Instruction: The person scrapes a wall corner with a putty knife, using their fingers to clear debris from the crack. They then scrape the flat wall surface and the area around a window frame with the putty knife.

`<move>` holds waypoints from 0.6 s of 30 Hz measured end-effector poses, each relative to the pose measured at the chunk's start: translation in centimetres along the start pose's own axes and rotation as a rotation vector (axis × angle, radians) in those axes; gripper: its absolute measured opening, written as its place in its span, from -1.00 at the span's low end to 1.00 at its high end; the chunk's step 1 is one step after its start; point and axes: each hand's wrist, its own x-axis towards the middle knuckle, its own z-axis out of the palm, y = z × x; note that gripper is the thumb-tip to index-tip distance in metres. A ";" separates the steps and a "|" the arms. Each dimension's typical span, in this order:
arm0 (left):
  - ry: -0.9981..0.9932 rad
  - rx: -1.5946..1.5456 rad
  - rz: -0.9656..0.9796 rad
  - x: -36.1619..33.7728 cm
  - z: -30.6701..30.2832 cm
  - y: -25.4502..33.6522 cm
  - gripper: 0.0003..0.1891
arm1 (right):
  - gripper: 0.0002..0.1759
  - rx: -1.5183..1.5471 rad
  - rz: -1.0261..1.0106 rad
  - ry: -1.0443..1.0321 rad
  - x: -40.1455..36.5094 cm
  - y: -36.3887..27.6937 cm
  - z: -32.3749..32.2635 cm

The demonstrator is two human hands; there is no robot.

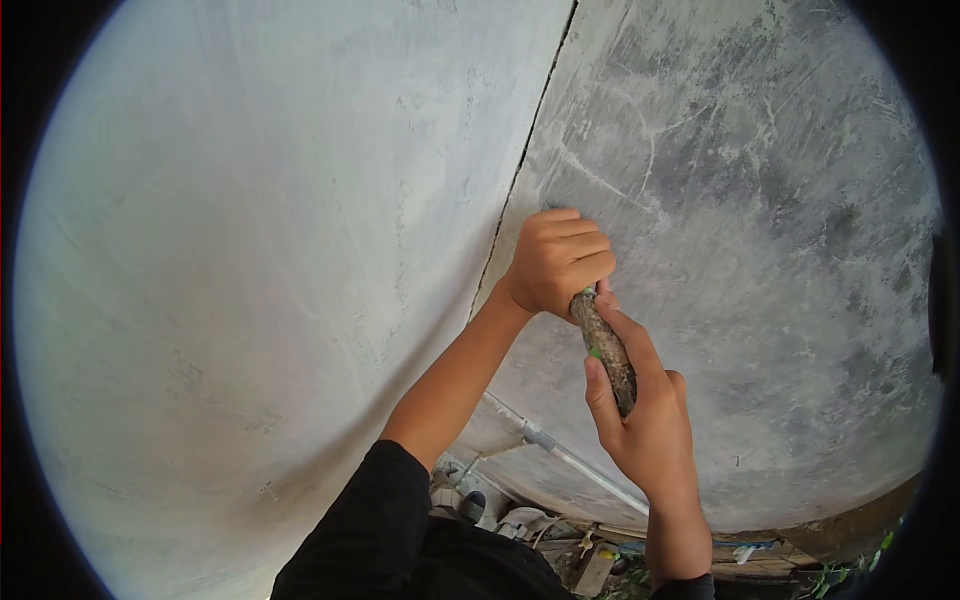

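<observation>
A rough, brown-grey handle (608, 350) with small green spots slants in front of the grey wall (780, 300). Around its upper end my left hand (562, 262) is closed in a fist, near the crack between the two wall surfaces. My right hand (650, 415) holds the lower part, with the thumb on one side and the fingers along the other. Whatever lies beyond the left fist is mostly hidden; a small dark edge shows above the knuckles.
A paler wall (230, 250) fills the left side. A grey pipe (590, 470) runs along the wall base behind my right wrist. Below are a dark shoe (472, 506), a wooden block (597, 570), scattered debris and green leaves (832, 578) at the lower right.
</observation>
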 end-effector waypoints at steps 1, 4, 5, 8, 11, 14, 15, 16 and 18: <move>-0.016 0.007 0.000 -0.1 0.0 -0.1 -0.67 | -0.43 0.000 -0.020 0.006 0.0 0.1 0.0; -0.023 -0.009 -0.009 -0.1 -0.1 -0.1 -0.66 | -0.43 0.031 -0.073 0.027 0.5 0.6 0.2; -0.028 -0.003 -0.008 0.0 -0.2 -0.6 -0.66 | -0.43 0.056 -0.088 0.035 0.8 1.0 0.4; -0.046 -0.027 -0.031 -0.4 -0.3 -0.4 -0.66 | -0.44 0.069 -0.014 -0.040 1.0 0.7 0.2; -0.031 -0.068 -0.023 0.0 -0.1 0.0 -0.65 | -0.44 0.041 -0.098 0.041 0.8 0.6 0.3; -0.033 -0.003 -0.004 -0.1 -0.5 -1.3 -0.65 | -0.44 0.053 -0.046 -0.023 1.3 0.4 0.5; -0.023 -0.019 0.010 0.0 -0.7 -1.3 -0.65 | -0.44 0.069 0.015 -0.063 1.4 0.2 0.3; -0.027 -0.044 0.007 0.1 -0.6 -1.1 -0.65 | -0.44 0.043 -0.010 -0.046 1.1 -0.1 0.1; -0.041 -0.075 0.006 0.3 -0.8 -0.8 -0.66 | -0.44 0.002 -0.077 -0.018 0.8 -0.9 0.1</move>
